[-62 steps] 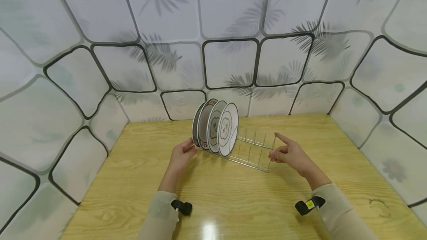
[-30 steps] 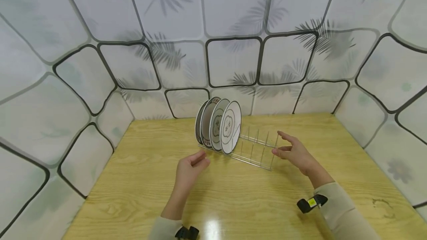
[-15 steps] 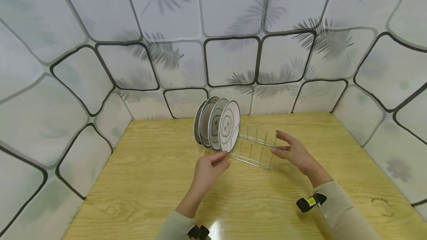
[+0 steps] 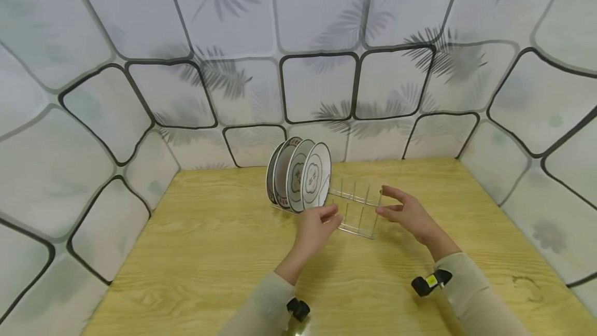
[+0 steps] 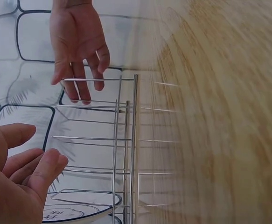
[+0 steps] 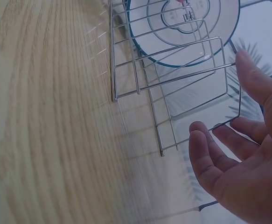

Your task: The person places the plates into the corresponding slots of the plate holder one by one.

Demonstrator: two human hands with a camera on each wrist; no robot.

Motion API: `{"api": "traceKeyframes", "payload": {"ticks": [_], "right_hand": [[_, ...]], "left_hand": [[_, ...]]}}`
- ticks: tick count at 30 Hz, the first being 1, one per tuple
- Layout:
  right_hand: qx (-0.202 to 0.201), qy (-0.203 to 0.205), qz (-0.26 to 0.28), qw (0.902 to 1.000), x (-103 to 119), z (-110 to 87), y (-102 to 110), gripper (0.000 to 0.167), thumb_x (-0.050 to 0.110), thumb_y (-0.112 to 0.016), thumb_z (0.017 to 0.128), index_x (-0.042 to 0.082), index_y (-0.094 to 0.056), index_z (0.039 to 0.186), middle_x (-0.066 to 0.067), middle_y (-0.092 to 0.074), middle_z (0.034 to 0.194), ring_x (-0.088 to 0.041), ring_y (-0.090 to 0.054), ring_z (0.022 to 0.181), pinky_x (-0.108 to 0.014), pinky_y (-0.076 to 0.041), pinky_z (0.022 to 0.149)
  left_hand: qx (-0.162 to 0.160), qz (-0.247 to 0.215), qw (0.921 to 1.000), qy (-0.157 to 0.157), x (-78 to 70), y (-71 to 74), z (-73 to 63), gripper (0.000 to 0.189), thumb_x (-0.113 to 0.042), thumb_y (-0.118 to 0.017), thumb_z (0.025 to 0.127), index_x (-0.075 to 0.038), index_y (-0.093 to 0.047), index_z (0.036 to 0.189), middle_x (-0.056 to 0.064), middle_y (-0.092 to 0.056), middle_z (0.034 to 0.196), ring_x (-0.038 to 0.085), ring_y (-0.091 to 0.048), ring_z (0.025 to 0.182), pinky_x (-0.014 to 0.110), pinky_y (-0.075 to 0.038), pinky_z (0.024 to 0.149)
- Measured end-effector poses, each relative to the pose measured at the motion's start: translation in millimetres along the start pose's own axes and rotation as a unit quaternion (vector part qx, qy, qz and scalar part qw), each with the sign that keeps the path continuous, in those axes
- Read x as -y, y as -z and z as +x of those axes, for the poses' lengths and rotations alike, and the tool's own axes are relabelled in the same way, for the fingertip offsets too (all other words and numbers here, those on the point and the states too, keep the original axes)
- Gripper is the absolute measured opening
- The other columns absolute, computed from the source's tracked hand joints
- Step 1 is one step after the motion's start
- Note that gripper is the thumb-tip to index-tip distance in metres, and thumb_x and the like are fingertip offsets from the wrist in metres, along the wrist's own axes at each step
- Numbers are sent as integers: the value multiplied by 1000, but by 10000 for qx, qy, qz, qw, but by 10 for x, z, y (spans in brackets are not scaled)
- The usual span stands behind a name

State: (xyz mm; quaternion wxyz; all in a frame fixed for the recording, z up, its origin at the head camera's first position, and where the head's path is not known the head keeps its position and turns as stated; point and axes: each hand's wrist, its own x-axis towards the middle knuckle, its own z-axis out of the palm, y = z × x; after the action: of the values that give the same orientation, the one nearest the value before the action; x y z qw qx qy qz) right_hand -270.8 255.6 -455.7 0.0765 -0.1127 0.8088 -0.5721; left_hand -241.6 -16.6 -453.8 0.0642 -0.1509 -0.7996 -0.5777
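A silver wire dish rack [image 4: 356,232] stands on the wooden table. Several white plates with dark rims fill its left part on edge; the rightmost plate [image 4: 315,170] shows a floral pattern. My right hand [image 4: 412,218] holds the rack's right end loop, thumb at the near corner and index finger at the far one. In the right wrist view, thumb and fingers span that wire loop [image 6: 226,123]. My left hand [image 4: 314,228] hovers before the rack's middle, fingers relaxed, hiding part of its front rail. The left wrist view shows this hand apart from the wires, holding nothing.
The rack's right half has bare upright wires [image 4: 355,191]. Pale patterned walls [image 4: 322,87] enclose the wood-grain table [image 4: 200,253] at the back and both sides. A black strap device [image 4: 298,309] sits on the left cuff, another [image 4: 431,282] on the right.
My left hand has let go of the rack's left end and moved right along its front to the middle. My right hand stays at the right end; rack and plates keep their place.
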Motion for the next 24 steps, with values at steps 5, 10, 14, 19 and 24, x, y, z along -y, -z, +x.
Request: {"api": "traceKeyframes", "payload": {"ticks": [5,10,14,19,24], "right_hand": [[-39,20,56,10000,-5,19,26,71,29,-63,98,4,-28,155,-23,-29,155,-44,-51,124,-52,-50,96],[-143,10,44,9999,-34,45,55,64,27,-60,100,3,-33,153,-23,-33,154,-44,-51,125,-50,-51,96],[-250,-1,-8,9997,-58,61,65,61,27,-59,101,4,-36,152,-22,-37,152,-43,-53,123,-48,-53,94],[-376,-21,-21,9993,-60,73,65,59,28,-59,101,4,-39,150,-21,-39,151,-40,-56,120,-46,-54,93],[-544,111,-49,9984,-68,88,50,53,23,-58,102,0,-43,147,-24,-45,146,-37,-60,114,-50,-54,91]], "left_hand": [[-74,285,9996,-36,21,-97,64,28,-11,-70,90,0,-71,116,9,-71,114,19,-70,97,21,-57,77],[-94,265,9996,-2,41,-176,101,28,-13,-71,91,0,-71,115,8,-71,112,18,-70,97,22,-57,78],[-216,246,9995,-51,56,-232,127,26,-13,-72,90,-1,-73,113,6,-73,109,16,-71,94,21,-57,78],[-438,150,9989,10,62,-308,165,22,-11,-73,89,-3,-75,109,5,-74,103,13,-71,88,19,-57,75],[-672,132,9976,18,54,-375,198,18,-8,-73,88,-3,-76,105,6,-75,96,11,-71,81,17,-57,70]]}}
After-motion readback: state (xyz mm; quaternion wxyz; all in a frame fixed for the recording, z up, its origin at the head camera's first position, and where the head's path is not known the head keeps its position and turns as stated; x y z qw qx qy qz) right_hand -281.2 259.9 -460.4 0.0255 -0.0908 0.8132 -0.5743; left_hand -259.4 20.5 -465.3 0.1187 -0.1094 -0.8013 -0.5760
